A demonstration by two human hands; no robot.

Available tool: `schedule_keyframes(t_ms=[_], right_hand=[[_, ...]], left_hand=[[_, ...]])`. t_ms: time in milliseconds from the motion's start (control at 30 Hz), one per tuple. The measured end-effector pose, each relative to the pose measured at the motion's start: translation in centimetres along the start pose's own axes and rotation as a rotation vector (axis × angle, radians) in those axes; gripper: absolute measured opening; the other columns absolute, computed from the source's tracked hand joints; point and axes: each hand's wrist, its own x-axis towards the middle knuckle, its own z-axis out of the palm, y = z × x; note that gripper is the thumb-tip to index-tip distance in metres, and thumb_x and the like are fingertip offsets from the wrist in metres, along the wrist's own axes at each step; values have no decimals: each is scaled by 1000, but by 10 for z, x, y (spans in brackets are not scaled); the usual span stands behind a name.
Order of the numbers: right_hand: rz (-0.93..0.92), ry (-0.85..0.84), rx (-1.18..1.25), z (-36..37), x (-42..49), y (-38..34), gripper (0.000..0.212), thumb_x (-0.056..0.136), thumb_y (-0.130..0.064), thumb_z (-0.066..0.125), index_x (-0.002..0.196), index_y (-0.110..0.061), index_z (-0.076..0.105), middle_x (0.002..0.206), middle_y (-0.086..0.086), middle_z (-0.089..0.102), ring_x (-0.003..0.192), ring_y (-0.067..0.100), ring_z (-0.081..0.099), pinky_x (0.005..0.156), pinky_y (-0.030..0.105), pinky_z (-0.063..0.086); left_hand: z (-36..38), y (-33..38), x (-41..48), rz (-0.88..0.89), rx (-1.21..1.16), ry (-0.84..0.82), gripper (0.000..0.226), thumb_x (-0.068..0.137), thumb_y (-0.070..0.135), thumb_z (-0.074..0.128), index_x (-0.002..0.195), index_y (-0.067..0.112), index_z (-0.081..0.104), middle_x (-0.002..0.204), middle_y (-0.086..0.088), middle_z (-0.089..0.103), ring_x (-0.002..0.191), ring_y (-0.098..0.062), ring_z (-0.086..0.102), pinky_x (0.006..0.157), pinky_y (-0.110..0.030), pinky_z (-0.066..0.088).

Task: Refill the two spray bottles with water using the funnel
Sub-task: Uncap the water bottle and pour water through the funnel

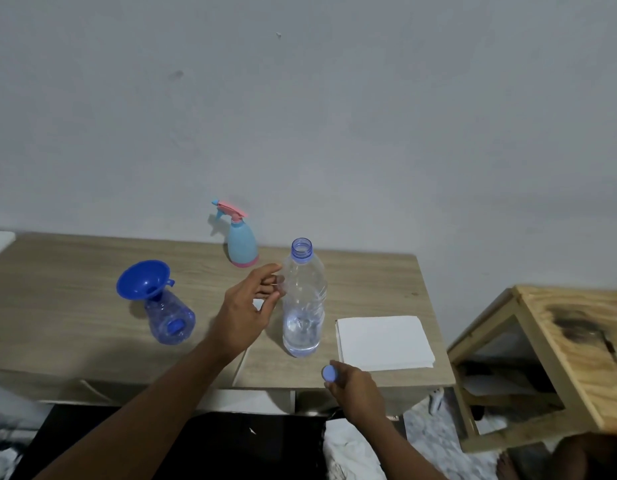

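Pinching a small round blue cap (329, 373) between thumb and fingertips, the right hand (355, 393) hovers at the near edge of the wood-grain table (75, 258). The left hand (246, 313) is loosely spread beside the uncapped, clear, ribbed water bottle (304, 306), and I cannot tell if its fingertips touch the bottle. Further left, a glossy blue funnel (142, 280) sits tilted in the neck of a translucent blue spray bottle (170, 320). A pear-shaped pale-blue-and-pink spray bottle (242, 242) stands by the wall. A flat white napkin stack (383, 341) lies to the right.
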Motion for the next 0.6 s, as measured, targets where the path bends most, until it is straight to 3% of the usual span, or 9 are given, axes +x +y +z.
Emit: schedule_keyframes(t_ms=[67, 167, 267, 400, 600], right_hand=[[-20, 45, 15, -5, -3, -1, 52, 85, -42, 68, 135, -35, 57, 108, -5, 75, 100, 13, 69, 82, 30, 54], [-131, 191, 230, -22, 0, -18, 54, 86, -28, 71, 137, -28, 56, 69, -2, 66, 65, 6, 63, 63, 23, 50], [-358, 301, 505, -50, -1, -57, 64, 82, -16, 77, 135, -39, 49, 93, -4, 63, 86, 8, 62, 72, 19, 52], [-559, 233, 487, -72, -3, -109, 90, 75, -29, 85, 149, -33, 33, 139, -16, 49, 128, 3, 50, 99, 17, 46], [-557, 343, 578, -62, -1, -140, 82, 77, -29, 86, 132, -58, 32, 137, -13, 54, 129, 0, 50, 107, 24, 45]], left_hand=[[0, 1, -1, -2, 3, -9, 58, 82, -7, 72, 130, 21, 54, 106, 9, 70, 92, -6, 70, 84, -17, 55], [-1, 1, -1, 2, 14, -18, 62, 83, -4, 73, 131, 28, 52, 107, 16, 67, 94, -4, 69, 84, -15, 54], [0, 0, 0, 3, 11, -13, 63, 83, -2, 73, 131, 33, 51, 106, 13, 69, 93, -4, 69, 84, -16, 55], [-1, 0, 1, 13, 16, -4, 60, 84, 1, 72, 129, 33, 51, 103, 8, 70, 93, -5, 69, 84, -21, 57], [-14, 9, 3, -24, 6, -130, 46, 91, 13, 67, 128, 37, 52, 108, 5, 71, 98, -1, 68, 85, -24, 57]])
